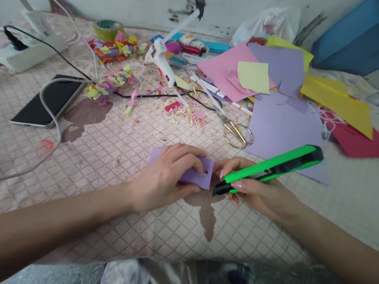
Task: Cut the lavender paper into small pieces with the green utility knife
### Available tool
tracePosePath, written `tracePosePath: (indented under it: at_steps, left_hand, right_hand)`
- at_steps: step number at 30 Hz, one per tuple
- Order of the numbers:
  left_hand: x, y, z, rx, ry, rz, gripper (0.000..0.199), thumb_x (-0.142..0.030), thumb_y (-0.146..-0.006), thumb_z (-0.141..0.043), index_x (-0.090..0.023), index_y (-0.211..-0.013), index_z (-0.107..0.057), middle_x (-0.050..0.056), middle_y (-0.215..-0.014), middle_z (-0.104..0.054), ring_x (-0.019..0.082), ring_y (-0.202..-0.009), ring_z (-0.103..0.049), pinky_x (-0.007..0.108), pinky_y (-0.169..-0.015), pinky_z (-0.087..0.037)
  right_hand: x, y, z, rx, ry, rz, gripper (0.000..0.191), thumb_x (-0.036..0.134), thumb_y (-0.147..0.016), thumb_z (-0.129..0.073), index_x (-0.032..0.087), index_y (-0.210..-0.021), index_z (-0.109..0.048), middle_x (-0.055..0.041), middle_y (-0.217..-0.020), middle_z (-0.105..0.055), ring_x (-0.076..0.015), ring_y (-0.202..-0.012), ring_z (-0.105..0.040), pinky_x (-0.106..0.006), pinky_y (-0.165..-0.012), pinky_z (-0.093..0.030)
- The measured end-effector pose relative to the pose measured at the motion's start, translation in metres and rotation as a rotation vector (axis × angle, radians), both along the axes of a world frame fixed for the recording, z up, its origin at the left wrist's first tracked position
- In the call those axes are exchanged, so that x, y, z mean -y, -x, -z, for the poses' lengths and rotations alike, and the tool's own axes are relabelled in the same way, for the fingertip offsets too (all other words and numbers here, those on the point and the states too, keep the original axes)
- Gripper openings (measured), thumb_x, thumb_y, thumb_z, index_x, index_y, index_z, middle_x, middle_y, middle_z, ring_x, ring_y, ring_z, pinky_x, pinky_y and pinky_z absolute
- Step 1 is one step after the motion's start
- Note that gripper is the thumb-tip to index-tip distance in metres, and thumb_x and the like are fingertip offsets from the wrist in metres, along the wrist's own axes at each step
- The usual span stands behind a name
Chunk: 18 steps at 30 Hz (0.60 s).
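A folded or layered piece of purple paper with a small dark hole near its right end lies under my left hand. The fingers of that hand curl over the paper and grip it. My right hand is closed around a green utility knife, whose dark tip points left, close to the paper's lower right corner. The right fingertips come up to the paper's right edge; whether they touch it I cannot tell. Beyond the hands lie gold-handled scissors.
A white glue gun stands among paper scraps. Coloured sheets spread on the right. Two fringed paper pieces lie at the back left, near green tape, a black phone and a power strip with trailing cables.
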<state>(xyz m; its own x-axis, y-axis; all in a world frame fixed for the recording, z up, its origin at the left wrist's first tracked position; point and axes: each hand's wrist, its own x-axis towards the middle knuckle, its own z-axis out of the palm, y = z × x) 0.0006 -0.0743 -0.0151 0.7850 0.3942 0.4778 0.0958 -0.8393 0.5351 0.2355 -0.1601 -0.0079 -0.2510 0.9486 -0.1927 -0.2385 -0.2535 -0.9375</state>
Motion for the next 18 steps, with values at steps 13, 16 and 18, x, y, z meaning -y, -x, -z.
tracePosePath:
  at_steps: [13,16,18]
  left_hand:
    - [-0.0031,0.0009,0.0015,-0.078,0.029,-0.047,0.017,-0.015,-0.099,-0.058,-0.019,-0.112,-0.069,0.008,-0.115,-0.067,0.022,-0.108,-0.061,0.040,-0.096,-0.049]
    - [-0.0025,-0.0017,0.0007,-0.086,0.014,-0.038,0.017,-0.011,-0.098,-0.059,-0.019,-0.108,-0.071,0.006,-0.107,-0.068,0.020,-0.101,-0.062,0.037,-0.092,-0.050]
    - [-0.0025,-0.0048,0.0008,-0.104,0.030,-0.021,0.015,-0.012,-0.096,-0.062,-0.018,-0.106,-0.071,0.006,-0.105,-0.068,0.019,-0.098,-0.063,0.034,-0.089,-0.052]
  right_hand:
    - [0.0023,-0.0062,-0.0023,0.105,-0.015,0.045,0.009,0.023,-0.085,-0.074,0.026,-0.094,-0.075,-0.0027,-0.118,-0.072,-0.0073,-0.065,-0.065,-0.019,-0.057,-0.056]
    - [0.0050,-0.0071,-0.0005,0.206,-0.037,-0.006,0.009,0.021,-0.089,-0.070,0.026,-0.096,-0.073,-0.0021,-0.128,-0.069,-0.0049,-0.065,-0.065,-0.018,-0.061,-0.056]
    - [0.0057,-0.0072,-0.0006,0.257,-0.051,-0.032,0.009,0.019,-0.090,-0.068,0.026,-0.096,-0.072,-0.0019,-0.130,-0.068,-0.0038,-0.064,-0.065,-0.018,-0.061,-0.056]
